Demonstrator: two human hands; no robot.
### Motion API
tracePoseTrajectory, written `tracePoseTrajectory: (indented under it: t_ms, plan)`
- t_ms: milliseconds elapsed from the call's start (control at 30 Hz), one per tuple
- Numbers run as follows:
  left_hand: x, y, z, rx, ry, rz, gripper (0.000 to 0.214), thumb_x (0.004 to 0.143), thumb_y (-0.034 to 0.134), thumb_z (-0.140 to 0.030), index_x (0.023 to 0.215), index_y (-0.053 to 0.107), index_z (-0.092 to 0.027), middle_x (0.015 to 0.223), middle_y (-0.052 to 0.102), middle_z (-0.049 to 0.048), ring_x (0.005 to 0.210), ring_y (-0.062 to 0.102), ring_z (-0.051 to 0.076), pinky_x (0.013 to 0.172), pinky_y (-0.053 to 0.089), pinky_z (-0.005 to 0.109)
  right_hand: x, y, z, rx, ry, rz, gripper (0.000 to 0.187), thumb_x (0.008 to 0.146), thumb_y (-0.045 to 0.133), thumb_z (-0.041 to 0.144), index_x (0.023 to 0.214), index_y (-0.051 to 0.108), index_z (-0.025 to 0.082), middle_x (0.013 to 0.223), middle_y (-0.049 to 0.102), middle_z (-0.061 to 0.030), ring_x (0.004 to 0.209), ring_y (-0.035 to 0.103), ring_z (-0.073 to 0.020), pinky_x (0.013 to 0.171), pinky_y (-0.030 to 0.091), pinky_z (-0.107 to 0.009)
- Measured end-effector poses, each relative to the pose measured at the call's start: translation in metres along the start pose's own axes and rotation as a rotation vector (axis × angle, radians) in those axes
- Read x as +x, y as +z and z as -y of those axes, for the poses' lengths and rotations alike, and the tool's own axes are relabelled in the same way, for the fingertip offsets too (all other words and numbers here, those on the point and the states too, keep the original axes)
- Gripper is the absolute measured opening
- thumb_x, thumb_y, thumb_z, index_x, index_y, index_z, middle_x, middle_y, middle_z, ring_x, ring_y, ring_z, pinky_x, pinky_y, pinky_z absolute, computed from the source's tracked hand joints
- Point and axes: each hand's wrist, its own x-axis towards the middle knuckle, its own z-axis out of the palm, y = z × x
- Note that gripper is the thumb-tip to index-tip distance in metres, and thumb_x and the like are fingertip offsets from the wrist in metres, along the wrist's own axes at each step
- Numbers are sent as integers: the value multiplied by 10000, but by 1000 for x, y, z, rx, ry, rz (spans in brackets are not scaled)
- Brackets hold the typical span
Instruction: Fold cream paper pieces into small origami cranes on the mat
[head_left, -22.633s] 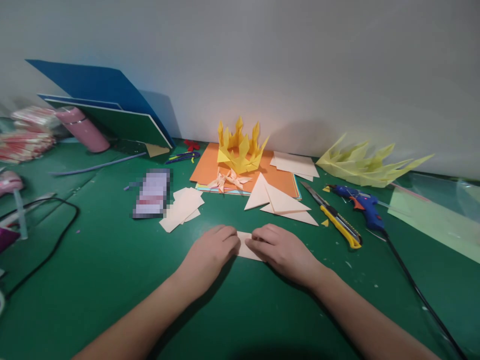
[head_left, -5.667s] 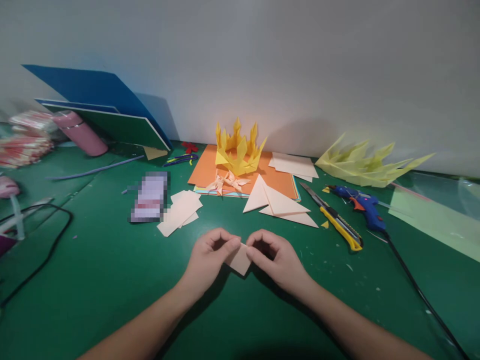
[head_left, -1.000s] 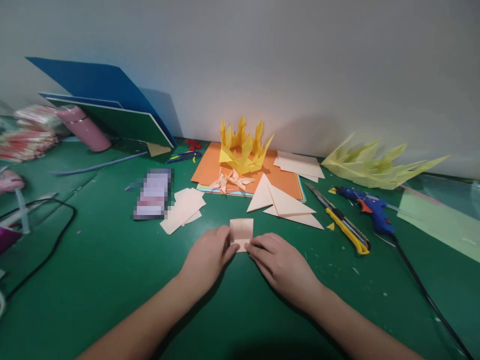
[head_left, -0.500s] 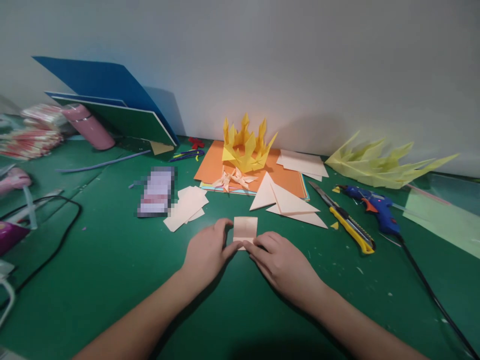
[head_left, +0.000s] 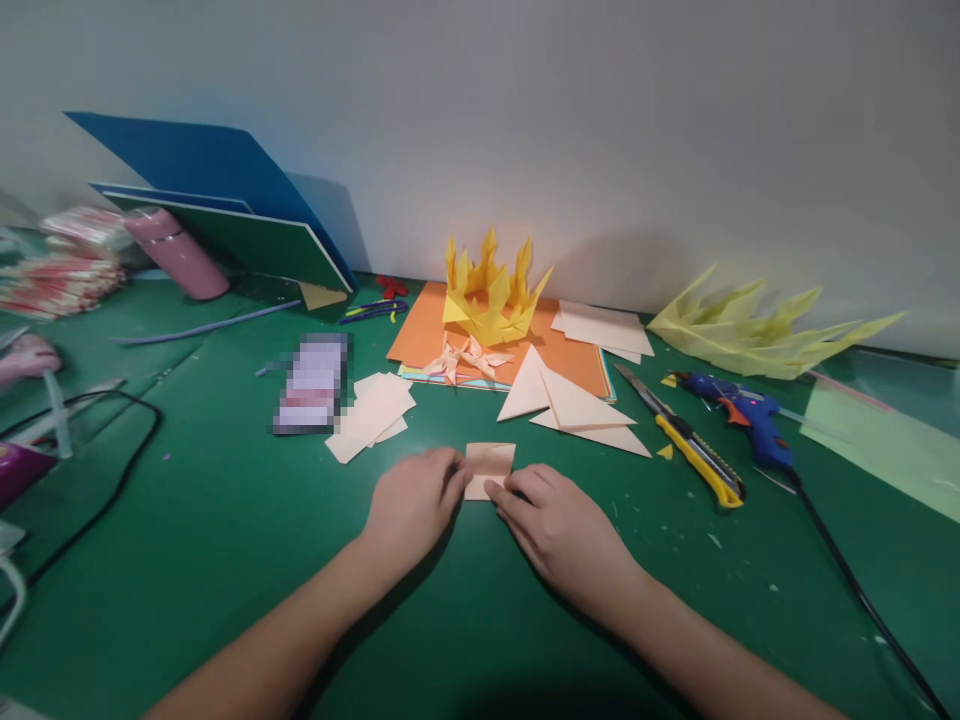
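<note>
A small piece of pale peach paper (head_left: 490,459) lies on the green table between my hands, creased across, its far part raised and its near part flat. My left hand (head_left: 417,500) pinches the paper's left edge with thumb and fingers together. The fingers of my right hand (head_left: 561,518) are closed at its right side, with a fingertip pressing on the near part. Just beyond lie peach paper rectangles (head_left: 373,415) on the left and folded peach triangles (head_left: 574,395) on the right.
A yellow paper crown (head_left: 493,305) and folded peach shapes (head_left: 465,358) sit on an orange paper stack (head_left: 420,322). Rightward lie a yellow utility knife (head_left: 697,455), a blue glue gun (head_left: 761,420) with a cord, and a pale-yellow folded paper piece (head_left: 765,340). A blurred-out phone (head_left: 313,383) lies left.
My left thumb has drawn back from the paper's near middle to its left edge. The raised far part sits slightly lower. My right hand stays nearly in place.
</note>
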Motion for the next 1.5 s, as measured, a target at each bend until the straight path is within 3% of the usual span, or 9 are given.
tracePoseTrajectory:
  t_ms: [400,533,700,867,1067,1200,1300,1400,1500]
  plan:
    - [-1,-2,-1,39,21,16,147,897,441,-287,842,538,-191,759,641,28,729,602,198,566,345,264,0,0,-1,-11,8,13,239,910,457,160,1064,633,117,763,599,-76,723,494,-199,614,382,-310]
    - [-1,-3,-3,13,-16,39,116,894,451,-282,959,479,-189,720,621,8,666,595,189,516,309,252,0,-3,0,-43,-20,40,252,884,495,143,1107,609,120,780,605,-79,733,493,-202,606,366,-312]
    - [0,-4,-4,0,-50,44,105,886,465,-277,957,440,-205,692,597,-15,622,583,177,484,277,238,3,-9,6,-107,-18,106,280,904,495,234,1171,575,207,777,591,-72,712,482,-207,580,328,-306]
    - [3,-2,1,21,112,-111,120,820,572,-225,762,469,-206,743,585,5,733,553,194,619,372,282,5,-13,12,-121,44,220,354,856,589,308,1204,549,259,826,587,-79,773,479,-214,587,308,-291]
    - [7,2,9,-54,171,-230,139,776,633,-213,754,496,-195,801,552,14,778,510,201,716,397,332,7,-17,13,-118,39,220,355,854,589,339,1204,547,296,804,575,-70,795,476,-226,591,286,-298]
    - [6,2,11,-63,182,-233,134,775,634,-206,757,501,-197,806,546,11,778,504,199,710,393,326,5,-16,9,-40,43,146,270,873,554,301,1137,601,266,780,576,-56,745,472,-205,581,279,-294]
    - [6,1,10,-73,186,-227,131,784,628,-221,754,502,-199,811,541,9,779,505,196,712,392,323,2,-13,4,39,50,47,204,907,477,247,941,670,191,734,563,-48,703,464,-179,584,294,-290]
    - [6,0,10,-76,179,-213,128,790,623,-229,748,507,-196,810,536,8,783,503,194,716,392,324,-1,-12,1,71,56,-14,323,919,419,211,694,644,154,687,550,-47,676,459,-165,598,315,-292]
    - [5,-1,9,-79,173,-192,119,801,608,-235,741,514,-193,802,533,10,784,502,194,718,393,326,-1,-11,0,80,64,-32,362,916,403,203,628,618,156,657,546,-49,663,460,-168,598,331,-296]
